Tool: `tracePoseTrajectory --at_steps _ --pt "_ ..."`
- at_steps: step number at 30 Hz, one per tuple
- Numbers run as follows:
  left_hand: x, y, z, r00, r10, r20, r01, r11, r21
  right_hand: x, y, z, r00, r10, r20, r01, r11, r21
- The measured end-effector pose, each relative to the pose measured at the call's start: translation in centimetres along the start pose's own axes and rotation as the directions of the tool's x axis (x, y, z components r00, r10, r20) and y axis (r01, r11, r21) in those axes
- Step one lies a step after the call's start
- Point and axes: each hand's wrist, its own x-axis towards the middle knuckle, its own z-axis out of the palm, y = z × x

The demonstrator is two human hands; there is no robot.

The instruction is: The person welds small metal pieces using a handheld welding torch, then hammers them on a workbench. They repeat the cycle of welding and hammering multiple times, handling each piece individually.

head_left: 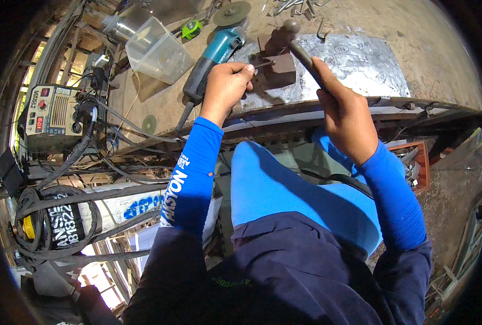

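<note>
My right hand point(349, 119) is wrapped round the handle of a hammer point(306, 57), its rounded head raised above the workbench. My left hand point(229, 89) is closed, with thumb and fingers pinching a thin metal rod point(265, 64). The rod's far end lies over a brown metal block point(281, 73). Beneath the block is a grey sheet-metal plate point(360, 62) with handwritten marks. A teal and black angle grinder point(215, 54) lies just beyond my left wrist.
A clear plastic bin point(157, 51), a green tape measure point(191, 30), a grinding disc point(232, 13) and several bent metal pieces point(300, 7) lie on the bench point(441, 59). At left stand a welding machine point(51, 116), loose cables and a white cylinder point(111, 206). An orange crate point(422, 162) is at right.
</note>
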Motion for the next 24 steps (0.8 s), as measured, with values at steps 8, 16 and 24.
tracePoseTrajectory --at_steps 8,16,24 --pt "0.4 -0.4 -0.1 0.999 -0.042 0.027 0.043 0.998 -0.039 -0.5 -0.5 0.2 0.999 0.037 0.004 -0.037 0.997 0.066" --pt "0.4 -0.1 0.0 0.999 -0.041 0.022 0.043 0.995 -0.092 -0.4 -0.6 0.5 0.998 0.044 -0.047 -0.041 0.996 0.076" --pt "1.0 -0.4 -0.5 0.989 -0.085 0.121 0.105 0.980 -0.167 -0.2 -0.9 0.4 0.998 0.055 -0.037 -0.051 0.995 0.088"
